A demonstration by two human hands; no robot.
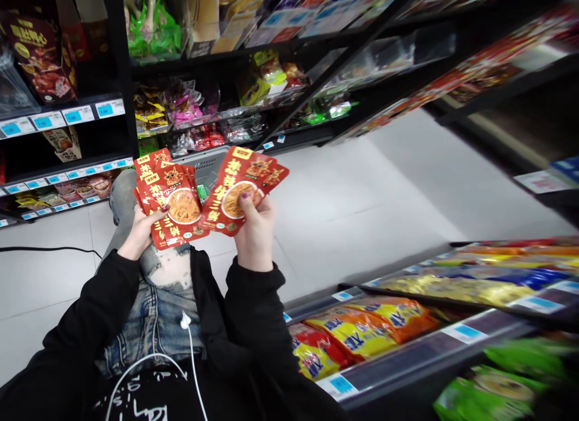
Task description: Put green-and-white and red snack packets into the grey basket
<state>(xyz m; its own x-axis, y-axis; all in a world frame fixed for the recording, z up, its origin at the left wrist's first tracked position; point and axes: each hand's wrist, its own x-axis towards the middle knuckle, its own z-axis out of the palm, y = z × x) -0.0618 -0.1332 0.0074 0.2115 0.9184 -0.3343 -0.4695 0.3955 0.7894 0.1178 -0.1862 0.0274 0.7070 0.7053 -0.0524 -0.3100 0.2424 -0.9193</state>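
Note:
My left hand (141, 231) is closed on a fanned bunch of red snack packets (183, 205), with the thumb on top. A smaller fan of matching red packets (235, 198) is pinched in my right hand (257, 234), its thumb across the printed bowl picture. The two bunches nearly meet at their lower edges, above my knees. Yellow lettering, a cartoon cow and a bowl of food are printed on the packets. Behind them, a grey basket or crate (212, 160) shows in part, and something green lies in the gap.
Black shelves with price tags (111, 108) and bagged snacks stand ahead and left. Yellow and orange snack bags (362, 330) fill a shelf close on my right. A black cable (49, 248) runs over the tiled floor (335, 210). White earphone wires hang down my front.

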